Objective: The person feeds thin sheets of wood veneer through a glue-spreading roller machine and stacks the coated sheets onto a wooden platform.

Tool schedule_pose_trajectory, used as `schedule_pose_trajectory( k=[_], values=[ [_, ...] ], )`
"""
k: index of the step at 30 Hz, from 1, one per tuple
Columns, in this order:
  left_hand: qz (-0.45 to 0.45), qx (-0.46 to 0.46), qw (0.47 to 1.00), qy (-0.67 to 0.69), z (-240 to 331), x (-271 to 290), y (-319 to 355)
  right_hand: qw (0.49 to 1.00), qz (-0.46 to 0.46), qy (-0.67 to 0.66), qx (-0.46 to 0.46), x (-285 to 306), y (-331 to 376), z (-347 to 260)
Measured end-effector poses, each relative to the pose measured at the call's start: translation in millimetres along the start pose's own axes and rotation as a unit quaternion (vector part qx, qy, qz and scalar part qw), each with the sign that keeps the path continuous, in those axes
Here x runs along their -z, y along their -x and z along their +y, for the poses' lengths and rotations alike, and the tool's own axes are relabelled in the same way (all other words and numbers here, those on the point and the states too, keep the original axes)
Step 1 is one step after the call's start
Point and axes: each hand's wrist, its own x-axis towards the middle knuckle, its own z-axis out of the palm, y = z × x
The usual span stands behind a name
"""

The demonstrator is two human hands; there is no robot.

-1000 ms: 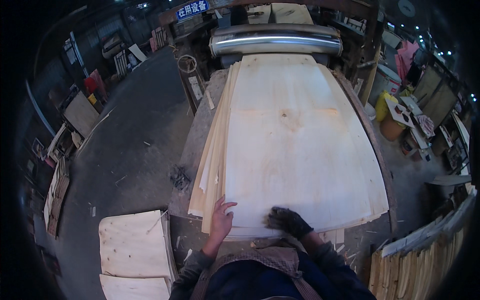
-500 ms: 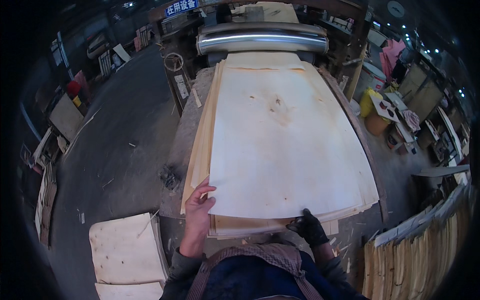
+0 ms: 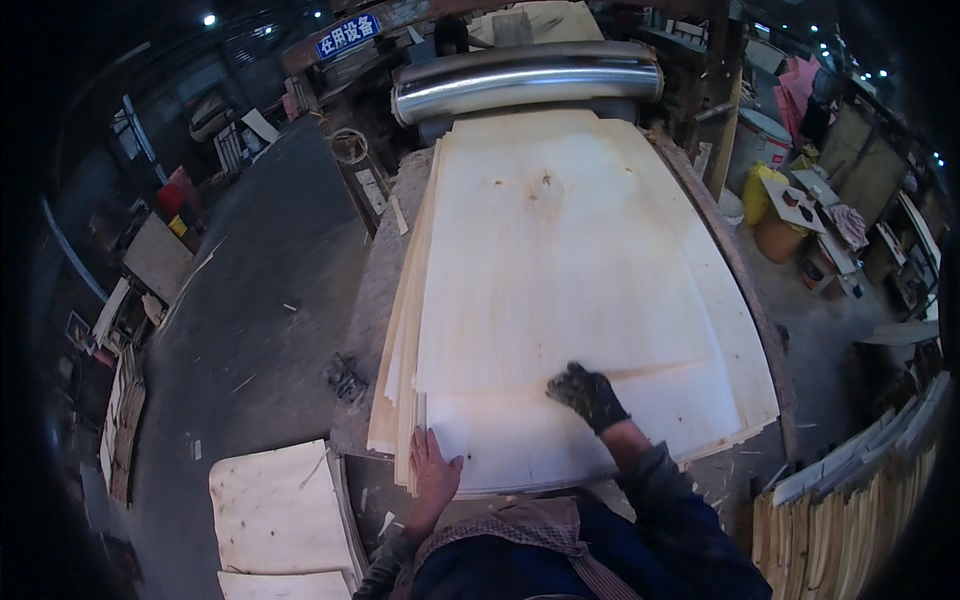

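Note:
A thick stack of pale wood veneer sheets (image 3: 570, 270) lies on a long table and reaches back to a metal roller (image 3: 525, 85). My bare left hand (image 3: 432, 472) rests flat on the near left corner of the stack, fingers apart, holding nothing. My right hand (image 3: 588, 394), in a dark glove, presses down on the top sheet near a split line, fingers bent on the wood. Both forearms come in from the lower edge.
Lower left on the floor lie more veneer sheets (image 3: 280, 510). Narrow wood strips (image 3: 850, 510) stand stacked at the lower right. A yellow container (image 3: 760, 190) and buckets sit to the right of the table. The grey concrete floor (image 3: 250, 300) runs along the left.
My gloved right hand has moved from the near edge of the stack forward onto the top sheet. My left hand stays at the near left corner. The view has tilted forward.

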Motion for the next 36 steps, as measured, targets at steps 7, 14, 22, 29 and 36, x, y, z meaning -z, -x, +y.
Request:
schedule_pose_trajectory(
  k=[7,14,22,29,36],
  values=[
    [0.009,-0.040,0.999,0.009,-7.1,-7.6,-4.1,0.995,-0.075,-0.046,0.042,-32.9,-45.6,-12.6],
    [0.031,-0.082,0.995,-0.042,-4.4,7.4,0.0,0.979,-0.107,0.032,-0.170,-6.4,56.5,50.8],
    [0.026,-0.129,0.989,-0.073,-14.8,19.7,-8.4,0.965,-0.031,0.206,-0.159,-5.8,169.2,66.9],
    [0.000,-0.069,0.900,0.431,-6.2,46.7,-18.4,0.928,-0.076,0.361,-0.059,22.8,165.6,84.3],
    [-0.029,-0.018,0.723,0.690,20.4,100.1,-35.9,0.986,0.044,0.080,-0.138,11.0,162.0,60.5]
  ],
)
